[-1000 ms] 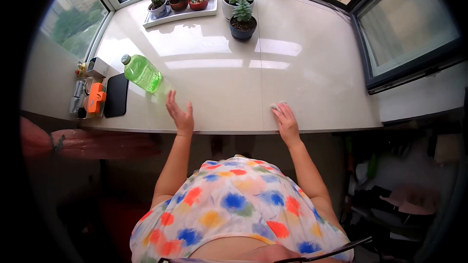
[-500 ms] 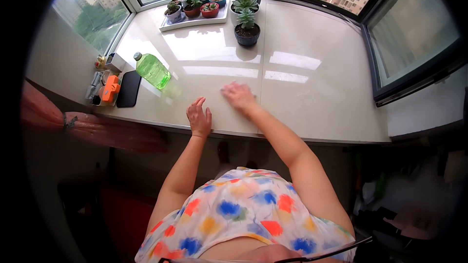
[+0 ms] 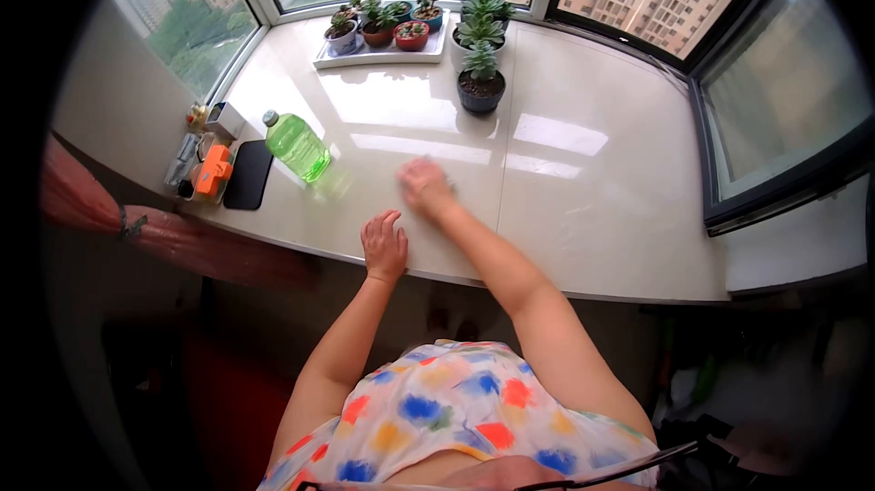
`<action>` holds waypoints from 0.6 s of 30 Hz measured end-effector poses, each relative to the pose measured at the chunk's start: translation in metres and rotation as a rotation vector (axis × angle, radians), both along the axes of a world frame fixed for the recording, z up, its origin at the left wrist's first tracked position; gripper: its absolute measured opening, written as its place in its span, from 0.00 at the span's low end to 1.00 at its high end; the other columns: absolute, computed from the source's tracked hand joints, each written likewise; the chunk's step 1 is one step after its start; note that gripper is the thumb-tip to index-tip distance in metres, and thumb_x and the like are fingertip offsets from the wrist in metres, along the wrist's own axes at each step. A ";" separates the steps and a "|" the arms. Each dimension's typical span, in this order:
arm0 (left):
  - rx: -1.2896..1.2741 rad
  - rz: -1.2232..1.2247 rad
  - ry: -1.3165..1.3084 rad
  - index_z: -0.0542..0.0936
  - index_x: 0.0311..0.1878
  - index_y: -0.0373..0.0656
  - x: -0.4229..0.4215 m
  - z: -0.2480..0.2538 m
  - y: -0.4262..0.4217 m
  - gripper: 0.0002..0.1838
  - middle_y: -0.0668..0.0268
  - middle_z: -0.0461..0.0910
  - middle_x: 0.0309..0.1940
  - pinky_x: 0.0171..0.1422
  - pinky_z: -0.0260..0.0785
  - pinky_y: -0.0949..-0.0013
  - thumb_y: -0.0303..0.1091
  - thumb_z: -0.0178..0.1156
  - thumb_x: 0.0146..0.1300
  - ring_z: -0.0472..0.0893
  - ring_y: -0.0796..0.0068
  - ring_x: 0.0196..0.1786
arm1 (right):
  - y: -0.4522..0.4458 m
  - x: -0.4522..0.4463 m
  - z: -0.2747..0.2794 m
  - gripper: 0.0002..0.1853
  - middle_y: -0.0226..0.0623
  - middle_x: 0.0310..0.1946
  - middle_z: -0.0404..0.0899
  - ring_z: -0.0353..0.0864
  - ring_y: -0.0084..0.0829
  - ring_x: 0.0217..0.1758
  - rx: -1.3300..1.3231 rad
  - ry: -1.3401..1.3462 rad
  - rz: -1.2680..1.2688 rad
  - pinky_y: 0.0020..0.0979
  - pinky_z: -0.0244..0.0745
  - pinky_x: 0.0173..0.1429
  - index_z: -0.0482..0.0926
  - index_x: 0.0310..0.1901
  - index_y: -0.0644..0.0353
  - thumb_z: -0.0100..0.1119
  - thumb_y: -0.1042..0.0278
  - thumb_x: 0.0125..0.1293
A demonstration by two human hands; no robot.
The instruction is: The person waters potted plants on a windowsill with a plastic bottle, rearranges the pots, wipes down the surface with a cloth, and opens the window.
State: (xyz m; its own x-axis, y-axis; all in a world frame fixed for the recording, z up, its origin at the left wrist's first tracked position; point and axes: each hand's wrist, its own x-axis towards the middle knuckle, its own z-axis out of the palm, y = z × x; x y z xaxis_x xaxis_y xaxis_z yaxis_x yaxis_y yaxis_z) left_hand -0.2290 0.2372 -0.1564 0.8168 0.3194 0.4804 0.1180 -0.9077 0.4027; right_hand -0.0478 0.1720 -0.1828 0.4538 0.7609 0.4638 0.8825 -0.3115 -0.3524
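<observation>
My left hand [image 3: 384, 245] rests near the front edge of the pale, glossy counter [image 3: 583, 209]. Its fingers are slightly curled and apart, and nothing shows in them. Farther in over the counter is my right hand [image 3: 426, 188], palm down and smeared by motion. Whether anything lies under its fingers is hidden. A clear bottle of green liquid [image 3: 299, 147] with a grey cap stands to the left of both hands.
A black flat slab [image 3: 248, 176] lies at the left beside a holder with an orange item [image 3: 214, 170]. Potted succulents stand at the back, several on a white tray [image 3: 383, 60], others beside it, including a dark pot [image 3: 480, 94]. An open window sash [image 3: 784, 90] juts in at right.
My right hand has swept left across the counter, closer to my left hand. The whole view has shifted slightly; my left hand stays near the counter's edge.
</observation>
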 end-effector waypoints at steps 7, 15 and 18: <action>-0.062 -0.080 -0.023 0.72 0.56 0.44 -0.005 0.006 0.001 0.20 0.61 0.75 0.55 0.71 0.56 0.52 0.29 0.59 0.60 0.72 0.58 0.61 | -0.031 -0.010 0.022 0.20 0.33 0.69 0.68 0.59 0.41 0.76 -0.179 0.093 0.038 0.55 0.53 0.75 0.79 0.58 0.46 0.60 0.59 0.64; -0.440 -0.058 -0.044 0.78 0.49 0.46 0.005 0.003 0.013 0.10 0.64 0.77 0.52 0.69 0.56 0.55 0.31 0.56 0.65 0.73 0.60 0.59 | -0.243 0.094 0.001 0.20 0.41 0.68 0.68 0.63 0.44 0.72 -0.127 0.111 -0.788 0.50 0.57 0.74 0.79 0.58 0.46 0.62 0.58 0.63; -0.454 -0.156 -0.028 0.78 0.49 0.47 0.030 0.010 0.002 0.10 0.64 0.77 0.52 0.69 0.54 0.55 0.34 0.55 0.67 0.73 0.61 0.59 | -0.302 0.091 0.013 0.22 0.44 0.66 0.69 0.63 0.46 0.71 -0.199 0.120 -1.118 0.47 0.61 0.73 0.79 0.59 0.46 0.63 0.59 0.62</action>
